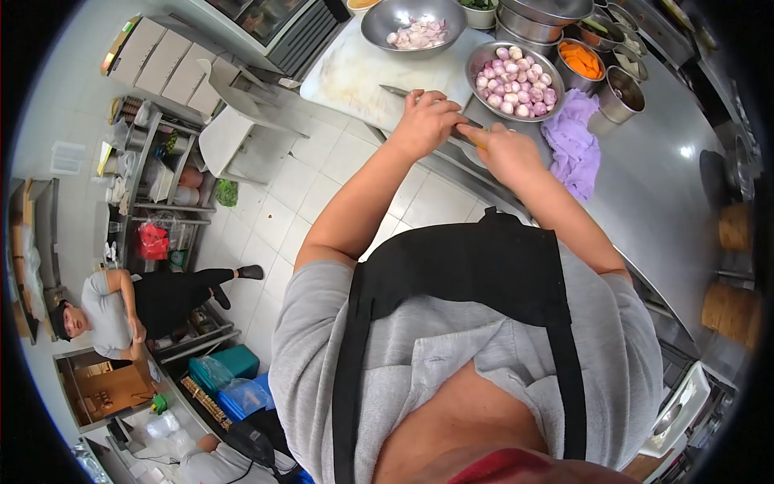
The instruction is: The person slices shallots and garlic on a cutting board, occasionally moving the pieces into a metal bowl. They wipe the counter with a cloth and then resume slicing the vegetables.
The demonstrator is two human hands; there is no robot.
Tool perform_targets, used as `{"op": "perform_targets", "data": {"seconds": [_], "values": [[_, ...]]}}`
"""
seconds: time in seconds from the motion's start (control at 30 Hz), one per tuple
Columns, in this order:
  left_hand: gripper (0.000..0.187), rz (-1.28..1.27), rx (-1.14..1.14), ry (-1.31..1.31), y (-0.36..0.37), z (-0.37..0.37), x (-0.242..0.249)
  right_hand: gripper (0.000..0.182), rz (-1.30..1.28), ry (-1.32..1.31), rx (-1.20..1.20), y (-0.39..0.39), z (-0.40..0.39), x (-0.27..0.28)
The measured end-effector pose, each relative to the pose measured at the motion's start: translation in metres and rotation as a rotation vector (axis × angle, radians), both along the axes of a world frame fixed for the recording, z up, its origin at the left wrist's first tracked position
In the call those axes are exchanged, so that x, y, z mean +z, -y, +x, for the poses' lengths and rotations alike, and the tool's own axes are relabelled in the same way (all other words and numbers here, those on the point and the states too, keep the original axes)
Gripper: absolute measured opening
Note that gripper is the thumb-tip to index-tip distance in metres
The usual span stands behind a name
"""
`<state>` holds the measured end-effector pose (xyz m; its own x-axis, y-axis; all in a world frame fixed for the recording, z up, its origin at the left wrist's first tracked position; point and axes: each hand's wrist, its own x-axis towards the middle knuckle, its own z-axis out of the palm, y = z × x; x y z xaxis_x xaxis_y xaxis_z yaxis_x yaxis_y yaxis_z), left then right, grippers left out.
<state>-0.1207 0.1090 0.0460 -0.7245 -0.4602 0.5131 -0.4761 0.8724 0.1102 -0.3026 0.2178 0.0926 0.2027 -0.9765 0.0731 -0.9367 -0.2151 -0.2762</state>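
Note:
My right hand (508,153) is closed around a small knife with an orange-yellow handle (477,138), at the near edge of the white cutting board (343,77). Close beside it, my left hand (427,123) has its fingers curled together; whatever they hold is hidden. A pointed blade (393,89) shows on the board past my left fingers, its other end covered by the hand. Just beyond my hands, a steel bowl (476,95) is full of peeled purple-white shallots (520,83). Farther back on the board, a wider metal bowl (377,32) contains pale pink pieces (418,35).
Right of the shallots, a crumpled purple cloth (572,145) lies on the steel counter (645,177). Metal pots, one with orange pieces (580,60), crowd the back. A white chair (230,137) and shelving stand left; a co-worker (121,310) is at far left.

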Motion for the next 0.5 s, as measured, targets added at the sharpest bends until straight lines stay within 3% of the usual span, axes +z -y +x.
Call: {"op": "perform_targets", "data": {"seconds": [0.07,0.37,0.4,0.47,0.5], "values": [[0.017,-0.013,0.057,-0.033,0.01,0.003,-0.007,0.043,0.051,-0.021,-0.059,-0.001,0.003,0.003],[0.018,0.059,0.151,-0.101,0.066,0.047,-0.042,0.049,0.179,0.08,-0.135,-0.058,-0.032,0.029],[0.02,0.153,0.175,-0.162,0.072,0.05,-0.048,0.049,0.183,0.074,-0.135,-0.064,-0.041,0.021],[0.021,0.249,0.206,-0.226,0.075,0.052,-0.052,0.05,0.088,0.455,-0.046,-0.072,-0.058,-0.001],[0.027,0.464,0.231,-0.417,0.073,0.051,-0.052,0.05,0.094,0.451,-0.042,-0.073,-0.058,0.001]]}}
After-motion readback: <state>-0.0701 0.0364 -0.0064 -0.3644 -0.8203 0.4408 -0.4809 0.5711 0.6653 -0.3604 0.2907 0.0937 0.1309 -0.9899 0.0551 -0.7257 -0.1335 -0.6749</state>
